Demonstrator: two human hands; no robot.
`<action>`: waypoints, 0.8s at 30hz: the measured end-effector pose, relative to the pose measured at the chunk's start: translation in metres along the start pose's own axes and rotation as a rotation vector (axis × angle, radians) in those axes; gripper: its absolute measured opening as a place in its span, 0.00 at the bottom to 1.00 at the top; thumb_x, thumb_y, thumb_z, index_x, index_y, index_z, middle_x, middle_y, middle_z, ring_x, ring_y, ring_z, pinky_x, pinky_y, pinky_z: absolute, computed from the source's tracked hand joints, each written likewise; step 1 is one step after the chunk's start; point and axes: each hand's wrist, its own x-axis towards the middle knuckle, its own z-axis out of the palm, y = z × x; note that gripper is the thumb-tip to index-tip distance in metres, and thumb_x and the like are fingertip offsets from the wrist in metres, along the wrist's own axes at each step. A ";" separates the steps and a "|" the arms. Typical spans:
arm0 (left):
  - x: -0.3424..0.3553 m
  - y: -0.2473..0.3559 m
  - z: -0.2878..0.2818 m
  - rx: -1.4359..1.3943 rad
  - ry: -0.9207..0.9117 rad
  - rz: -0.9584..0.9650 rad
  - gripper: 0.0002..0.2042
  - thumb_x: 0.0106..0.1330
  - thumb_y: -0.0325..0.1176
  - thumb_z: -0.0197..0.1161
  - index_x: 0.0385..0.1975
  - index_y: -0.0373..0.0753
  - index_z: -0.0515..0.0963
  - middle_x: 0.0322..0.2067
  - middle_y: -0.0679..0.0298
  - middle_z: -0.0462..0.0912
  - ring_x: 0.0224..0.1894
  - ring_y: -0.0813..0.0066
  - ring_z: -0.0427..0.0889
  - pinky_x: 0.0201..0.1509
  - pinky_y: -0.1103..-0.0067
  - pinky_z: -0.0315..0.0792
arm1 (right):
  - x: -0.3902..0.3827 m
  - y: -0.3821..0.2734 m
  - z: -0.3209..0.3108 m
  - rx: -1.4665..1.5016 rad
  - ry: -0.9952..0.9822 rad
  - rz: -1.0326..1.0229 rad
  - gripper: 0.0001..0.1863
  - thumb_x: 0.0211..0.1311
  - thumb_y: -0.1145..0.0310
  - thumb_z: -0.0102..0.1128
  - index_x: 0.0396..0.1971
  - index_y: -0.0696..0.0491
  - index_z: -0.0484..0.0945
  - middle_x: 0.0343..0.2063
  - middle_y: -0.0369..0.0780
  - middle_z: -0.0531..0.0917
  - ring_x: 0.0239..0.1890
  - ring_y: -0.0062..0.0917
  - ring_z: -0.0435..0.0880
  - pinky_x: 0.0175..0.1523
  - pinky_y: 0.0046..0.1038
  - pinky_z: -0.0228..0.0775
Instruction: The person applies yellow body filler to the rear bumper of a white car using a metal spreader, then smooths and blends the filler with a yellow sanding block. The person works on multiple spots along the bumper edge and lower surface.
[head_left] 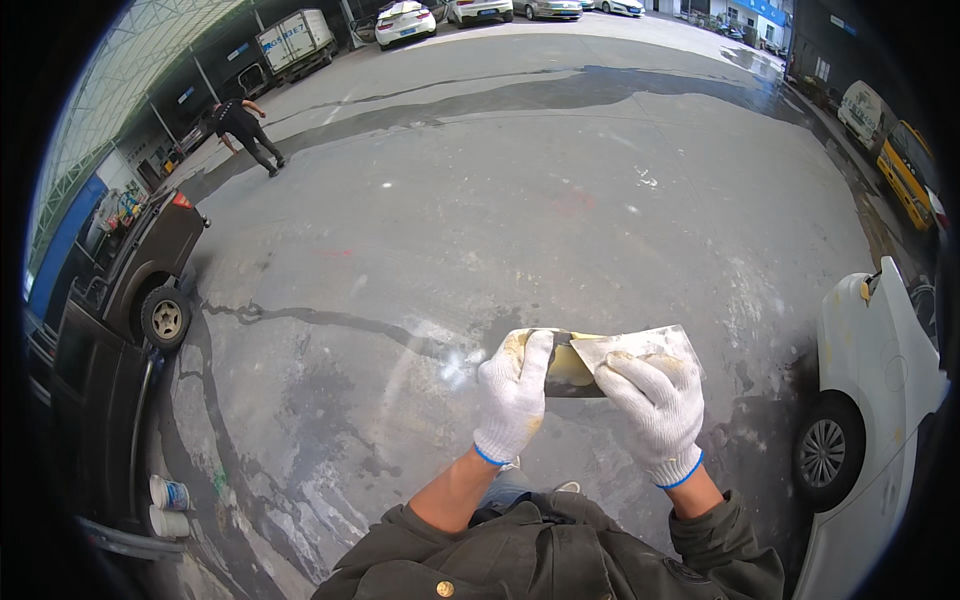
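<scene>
Both my hands wear white knitted gloves with yellowish stains. My left hand [515,395] is closed on the edge of a dark flat putty knife [580,390], its thumb lying on top. Yellow putty [568,366] is spread on that blade. In my right hand [655,405] is a pale, flat rectangular scraper [660,341], pinched with the fingers across its face. The scraper's left corner overlaps the putty knife; whether they touch, I cannot tell. Both tools are in front of my body, above the floor.
A white car [880,380] with an opened panel stands close on my right. On the left are a dark pickup [120,300] and two white tubs [168,523]. A person [248,130] bends over farther off. Parked cars [405,22] line the far side of the concrete floor [480,200].
</scene>
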 end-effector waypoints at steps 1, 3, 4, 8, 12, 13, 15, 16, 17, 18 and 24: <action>0.005 -0.002 0.003 -0.001 -0.002 0.018 0.13 0.81 0.35 0.57 0.44 0.30 0.83 0.34 0.64 0.87 0.36 0.82 0.81 0.41 0.81 0.76 | -0.005 -0.005 0.012 0.012 -0.022 -0.025 0.21 0.44 0.71 0.68 0.43 0.46 0.88 0.45 0.32 0.86 0.45 0.30 0.83 0.52 0.35 0.76; 0.018 -0.001 0.002 0.042 0.008 0.049 0.13 0.81 0.35 0.56 0.44 0.30 0.83 0.35 0.63 0.87 0.37 0.82 0.81 0.42 0.81 0.76 | -0.011 -0.014 0.022 0.075 -0.085 -0.039 0.21 0.44 0.73 0.68 0.44 0.47 0.87 0.45 0.32 0.86 0.44 0.31 0.82 0.50 0.35 0.75; 0.024 -0.002 0.003 0.077 0.018 0.057 0.13 0.81 0.35 0.57 0.44 0.31 0.83 0.34 0.63 0.87 0.35 0.82 0.81 0.41 0.81 0.76 | -0.012 -0.013 0.023 0.094 -0.127 -0.046 0.22 0.44 0.73 0.67 0.44 0.47 0.87 0.45 0.33 0.86 0.43 0.31 0.81 0.49 0.36 0.75; 0.037 -0.007 -0.003 0.134 0.087 0.185 0.13 0.80 0.38 0.57 0.43 0.34 0.82 0.28 0.53 0.86 0.28 0.71 0.84 0.34 0.74 0.77 | 0.013 0.005 0.031 0.011 0.023 -0.007 0.23 0.42 0.73 0.66 0.45 0.48 0.88 0.46 0.34 0.85 0.44 0.31 0.81 0.49 0.36 0.73; 0.049 -0.011 -0.007 0.084 0.116 0.157 0.13 0.80 0.38 0.57 0.43 0.34 0.82 0.29 0.54 0.87 0.28 0.70 0.85 0.35 0.73 0.77 | 0.012 0.001 0.059 0.095 -0.055 -0.095 0.24 0.43 0.72 0.66 0.46 0.47 0.88 0.47 0.33 0.85 0.44 0.31 0.81 0.51 0.36 0.73; 0.054 -0.020 -0.012 0.080 0.128 0.152 0.13 0.80 0.38 0.57 0.43 0.34 0.82 0.29 0.54 0.87 0.28 0.70 0.85 0.35 0.73 0.77 | 0.009 0.000 0.056 0.106 -0.136 -0.092 0.24 0.44 0.72 0.65 0.46 0.46 0.88 0.47 0.32 0.85 0.44 0.32 0.81 0.52 0.36 0.73; 0.059 -0.025 -0.019 0.093 0.130 0.132 0.13 0.80 0.39 0.57 0.43 0.33 0.82 0.29 0.55 0.86 0.28 0.71 0.84 0.34 0.75 0.77 | 0.015 0.009 0.058 0.078 -0.097 -0.065 0.24 0.44 0.72 0.66 0.46 0.45 0.88 0.46 0.32 0.85 0.44 0.32 0.81 0.52 0.36 0.73; 0.060 -0.026 -0.019 0.081 0.117 0.137 0.13 0.80 0.38 0.57 0.43 0.33 0.82 0.28 0.55 0.86 0.28 0.71 0.85 0.34 0.75 0.77 | 0.019 0.013 0.060 0.065 -0.077 -0.049 0.24 0.44 0.72 0.66 0.47 0.45 0.88 0.46 0.32 0.85 0.44 0.32 0.81 0.52 0.36 0.72; 0.060 -0.028 -0.019 0.068 0.103 0.143 0.13 0.80 0.38 0.57 0.43 0.33 0.82 0.28 0.55 0.86 0.27 0.70 0.85 0.33 0.75 0.77 | 0.025 0.015 0.064 0.009 0.013 -0.028 0.23 0.45 0.71 0.66 0.46 0.45 0.88 0.46 0.33 0.85 0.44 0.32 0.81 0.52 0.36 0.72; 0.060 -0.029 -0.020 0.058 0.091 0.146 0.13 0.80 0.38 0.57 0.43 0.33 0.82 0.28 0.55 0.86 0.27 0.70 0.85 0.33 0.74 0.77 | 0.026 0.013 0.068 0.026 0.003 -0.027 0.22 0.45 0.71 0.66 0.46 0.45 0.88 0.46 0.33 0.85 0.44 0.32 0.81 0.52 0.36 0.72; 0.074 -0.034 -0.028 0.048 0.183 0.153 0.13 0.80 0.39 0.58 0.44 0.34 0.82 0.27 0.55 0.85 0.27 0.72 0.83 0.34 0.76 0.76 | 0.016 -0.001 0.079 0.153 -0.154 -0.083 0.22 0.45 0.72 0.66 0.44 0.45 0.88 0.46 0.32 0.86 0.43 0.31 0.81 0.51 0.37 0.73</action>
